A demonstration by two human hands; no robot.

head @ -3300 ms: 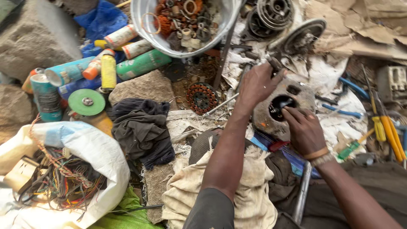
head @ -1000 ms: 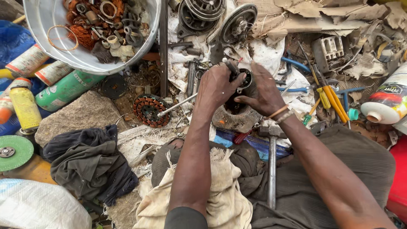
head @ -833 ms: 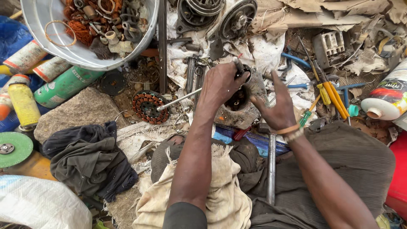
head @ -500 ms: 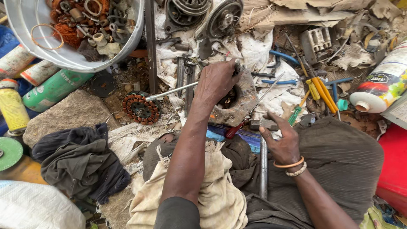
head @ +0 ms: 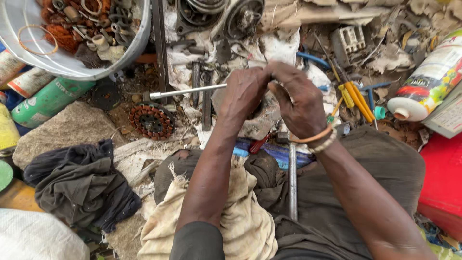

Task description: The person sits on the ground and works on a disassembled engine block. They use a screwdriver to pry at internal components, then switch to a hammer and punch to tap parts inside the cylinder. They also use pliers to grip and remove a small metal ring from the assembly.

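Note:
My left hand (head: 244, 94) is clamped over the top of a grey metal motor housing (head: 260, 126) that sits on the ground in front of my knees. Both hands hide most of the housing. A shiny steel rod (head: 187, 91) runs left from under this hand; its inner end is hidden. My right hand (head: 299, 100), with bands on its wrist, curls over the housing from the right. Its fingertips meet those of the left hand at the top. Whether it pinches something small there is hidden.
A steel pipe (head: 292, 179) and a cream cloth (head: 231, 221) lie on my lap. At left are a metal bowl (head: 77, 65) of copper coils and rings, a green can (head: 48, 98), a stone (head: 67, 130), a dark cloth (head: 82, 185) and a round wound core (head: 151, 120). Yellow screwdrivers (head: 356, 98), a white bottle (head: 428, 82) and a red box (head: 442, 183) lie at right.
My right hand rose from my lap by the steel pipe back up onto the housing, meeting the left hand. The left hand stayed on the housing.

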